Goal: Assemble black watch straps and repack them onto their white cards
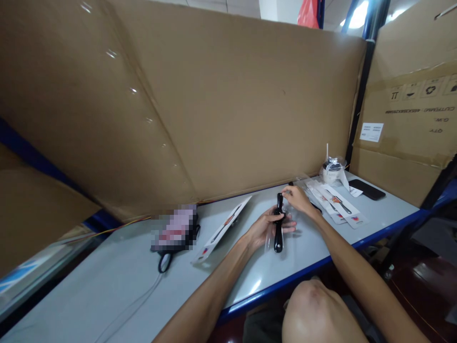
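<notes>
My left hand [266,227] is wrapped round a black-handled utensil [278,238], thumb across its middle and some fingers stretched out beyond it. Clear plastic film [270,240] shows around the utensil. At the utensil's upper end, the fingertips of my right hand [295,196] are pinched together; whether they grip the film or the utensil itself is too small to tell. To the left, a printed cardboard card [225,228] with a picture of a dark-handled utensil lies tilted up off the table. Several similar printed cards [341,205] in clear plastic lie beyond my right forearm.
The grey table [143,286] has a blue front edge. A lidded cup with a straw [332,171] and a black phone [367,189] stand at the back right. A blurred-out device [176,228] with a cable is at left. Cardboard [250,105] walls the back.
</notes>
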### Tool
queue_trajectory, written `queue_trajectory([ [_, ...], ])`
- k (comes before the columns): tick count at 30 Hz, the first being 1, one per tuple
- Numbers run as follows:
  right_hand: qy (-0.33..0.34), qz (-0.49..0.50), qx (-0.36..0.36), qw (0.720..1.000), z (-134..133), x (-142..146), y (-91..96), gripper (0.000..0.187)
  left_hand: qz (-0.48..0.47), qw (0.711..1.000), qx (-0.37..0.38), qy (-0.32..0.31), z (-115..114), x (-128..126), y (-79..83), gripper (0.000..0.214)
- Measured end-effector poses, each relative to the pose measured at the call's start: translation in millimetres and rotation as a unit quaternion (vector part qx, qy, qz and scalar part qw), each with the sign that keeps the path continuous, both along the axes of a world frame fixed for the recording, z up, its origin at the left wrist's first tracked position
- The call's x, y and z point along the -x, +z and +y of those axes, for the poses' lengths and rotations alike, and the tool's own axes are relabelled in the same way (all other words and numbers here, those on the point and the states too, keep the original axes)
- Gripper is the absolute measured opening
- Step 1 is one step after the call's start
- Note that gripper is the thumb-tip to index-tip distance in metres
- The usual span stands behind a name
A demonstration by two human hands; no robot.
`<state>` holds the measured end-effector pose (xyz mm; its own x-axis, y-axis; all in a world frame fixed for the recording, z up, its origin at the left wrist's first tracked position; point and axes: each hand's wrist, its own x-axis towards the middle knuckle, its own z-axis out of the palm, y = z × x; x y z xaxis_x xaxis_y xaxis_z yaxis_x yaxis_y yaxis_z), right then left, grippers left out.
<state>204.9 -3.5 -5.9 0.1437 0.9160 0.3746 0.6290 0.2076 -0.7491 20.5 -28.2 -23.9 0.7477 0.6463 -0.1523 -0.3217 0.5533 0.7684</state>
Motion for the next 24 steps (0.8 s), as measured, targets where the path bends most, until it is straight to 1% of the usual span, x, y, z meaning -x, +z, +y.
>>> queue_trajectory([
  [2, 0.003, -0.006, 0.006, 1.000, 0, -1, -0.2, 0.015, -0.003, 1.000, -0.016, -0.022, -3, 2, 2.0, 0.044],
  [5, 0.000, -0.016, 0.009, 1.000, 0, 0, 0.4, 0.017, -0.008, 0.997, -0.052, -0.057, -5, 3, 3.7, 0.059],
  [8, 0.003, -0.001, 0.019, 1.000, -2, 1, 2.2, 0.014, -0.003, 0.995, -0.076, -0.061, -5, 4, 2.4, 0.064],
  [10, 0.009, 0.024, 0.044, 0.999, -3, 1, 4.1, 0.014, 0.000, 0.994, -0.083, -0.064, -4, 4, 1.3, 0.065],
  [12, 0.022, 0.054, 0.079, 0.995, -4, 0, 6.8, 0.017, 0.001, 0.993, -0.088, -0.073, -4, 5, 0.8, 0.068],
  [16, 0.056, 0.115, 0.159, 0.979, -6, -4, 14.9, 0.029, 0.001, 0.992, -0.093, -0.088, -7, 6, 1.4, 0.079],
  [18, 0.068, 0.144, 0.183, 0.970, -7, -7, 19.2, 0.030, 0.003, 0.991, -0.095, -0.090, -9, 5, 2.7, 0.080],
  [22, 0.078, 0.179, 0.174, 0.965, -12, -12, 25.0, 0.028, 0.012, 0.991, -0.096, -0.089, -11, 5, 6.8, 0.081],
  [24, 0.100, 0.178, 0.173, 0.964, -15, -12, 27.0, 0.029, 0.014, 0.992, -0.094, -0.088, -11, 6, 8.5, 0.082],
])
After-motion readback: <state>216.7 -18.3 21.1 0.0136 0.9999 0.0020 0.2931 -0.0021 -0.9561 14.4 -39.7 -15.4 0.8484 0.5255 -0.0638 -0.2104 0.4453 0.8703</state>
